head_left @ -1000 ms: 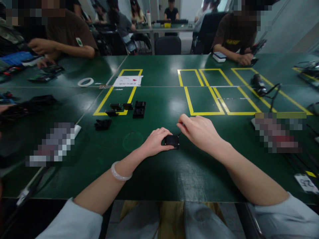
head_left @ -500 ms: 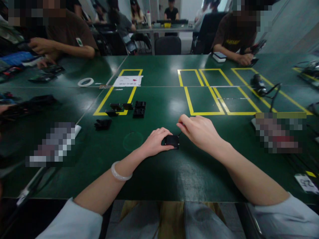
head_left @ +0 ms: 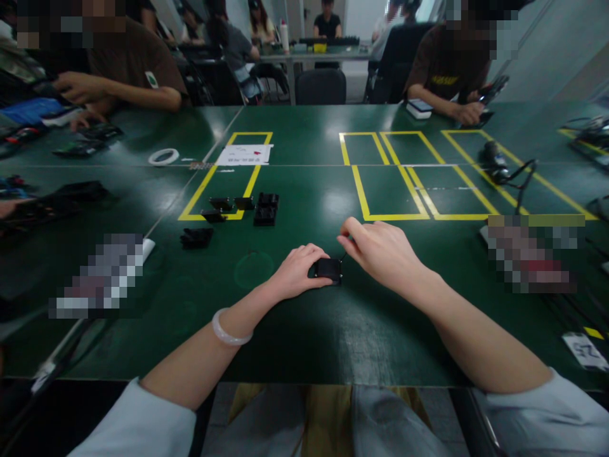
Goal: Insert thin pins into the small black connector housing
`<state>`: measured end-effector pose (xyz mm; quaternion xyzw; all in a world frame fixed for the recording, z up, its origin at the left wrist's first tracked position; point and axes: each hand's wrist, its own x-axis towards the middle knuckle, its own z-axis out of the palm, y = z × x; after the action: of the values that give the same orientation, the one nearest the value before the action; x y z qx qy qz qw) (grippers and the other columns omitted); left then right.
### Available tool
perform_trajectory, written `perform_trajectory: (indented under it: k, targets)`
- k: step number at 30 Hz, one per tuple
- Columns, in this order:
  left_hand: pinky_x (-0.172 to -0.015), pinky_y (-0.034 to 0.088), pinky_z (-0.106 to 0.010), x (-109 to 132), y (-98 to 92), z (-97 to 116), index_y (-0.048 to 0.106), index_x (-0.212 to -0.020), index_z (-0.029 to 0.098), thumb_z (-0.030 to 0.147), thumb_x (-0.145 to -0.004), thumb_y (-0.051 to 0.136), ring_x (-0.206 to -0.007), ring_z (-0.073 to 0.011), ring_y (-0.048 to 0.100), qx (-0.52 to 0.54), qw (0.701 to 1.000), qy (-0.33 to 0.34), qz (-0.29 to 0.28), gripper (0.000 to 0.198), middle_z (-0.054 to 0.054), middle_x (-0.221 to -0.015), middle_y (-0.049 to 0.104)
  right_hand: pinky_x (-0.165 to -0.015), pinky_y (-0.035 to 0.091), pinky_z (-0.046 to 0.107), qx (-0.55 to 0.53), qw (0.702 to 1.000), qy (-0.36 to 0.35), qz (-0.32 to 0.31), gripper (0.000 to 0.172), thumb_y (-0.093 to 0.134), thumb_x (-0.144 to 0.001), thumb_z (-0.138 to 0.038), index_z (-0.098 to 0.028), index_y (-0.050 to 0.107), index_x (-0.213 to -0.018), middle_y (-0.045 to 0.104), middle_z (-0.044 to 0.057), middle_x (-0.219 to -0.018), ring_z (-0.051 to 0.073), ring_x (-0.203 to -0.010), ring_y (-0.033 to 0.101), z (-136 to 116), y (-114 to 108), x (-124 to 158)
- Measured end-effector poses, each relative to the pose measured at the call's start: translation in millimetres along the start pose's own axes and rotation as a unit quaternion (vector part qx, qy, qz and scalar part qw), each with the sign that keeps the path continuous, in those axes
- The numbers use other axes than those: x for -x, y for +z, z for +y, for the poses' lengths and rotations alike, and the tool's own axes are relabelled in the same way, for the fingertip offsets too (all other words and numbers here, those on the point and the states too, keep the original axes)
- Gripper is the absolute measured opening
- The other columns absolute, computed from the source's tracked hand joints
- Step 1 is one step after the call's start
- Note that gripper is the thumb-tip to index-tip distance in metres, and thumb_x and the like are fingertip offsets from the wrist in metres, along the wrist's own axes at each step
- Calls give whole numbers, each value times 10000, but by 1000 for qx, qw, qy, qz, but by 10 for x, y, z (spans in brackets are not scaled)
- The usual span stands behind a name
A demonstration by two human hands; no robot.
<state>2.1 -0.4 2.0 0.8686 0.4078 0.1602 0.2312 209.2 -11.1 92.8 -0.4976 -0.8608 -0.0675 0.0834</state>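
My left hand (head_left: pixel 304 271) is closed round a small black rectangular block (head_left: pixel 329 269) on the green table, thumb along its near edge and fingers at its far left side. Small shiny screw-like spots show at the block's corners. My right hand (head_left: pixel 380 249) is pinched shut on a thin dark rod (head_left: pixel 344 257), whose tip meets the far right corner of the block. The rest of that rod is hidden inside the fingers. Farther left lie black block parts (head_left: pixel 266 209), several thin black plates (head_left: pixel 244 203) and another black piece (head_left: pixel 196 237).
Yellow tape outlines (head_left: pixel 390 217) mark the green table (head_left: pixel 295 343). A roll of white tape (head_left: pixel 163 157) and a paper sheet (head_left: pixel 245 155) lie beyond the parts. Blurred-out devices flank both arms. A cabled black device (head_left: pixel 495 162) stands right. Two co-workers sit opposite.
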Motion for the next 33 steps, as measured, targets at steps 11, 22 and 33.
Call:
perform_trajectory:
  k: [11,22,33]
  targets:
    - [-902,408,-391,-3,7,-14,596,-1109,230,472,-817,684,-1042,-260,538,10,1000,0,4,389,-57,-1117,586,-594,263,274,-12,1000,-10,4,296,299,-995,-339,-175,546,-1015,701,39,-779,161,-658,620,0,-20,8]
    - [-907,410,-391,-7,-4,9,591,-1110,230,485,-827,674,-1039,-260,541,-1,1000,-4,-4,390,-64,-1122,586,-615,287,271,-18,1000,-2,17,237,338,-942,-228,-172,540,-1053,701,41,-778,164,-670,622,-18,-22,8]
    - [-914,406,-396,-6,-22,29,594,-1092,233,478,-819,676,-1045,-262,541,9,1000,-6,-2,376,-61,-1128,590,-599,272,273,-6,1000,-4,6,248,319,-953,-226,-177,544,-1044,696,40,-757,157,-648,614,-8,-12,6]
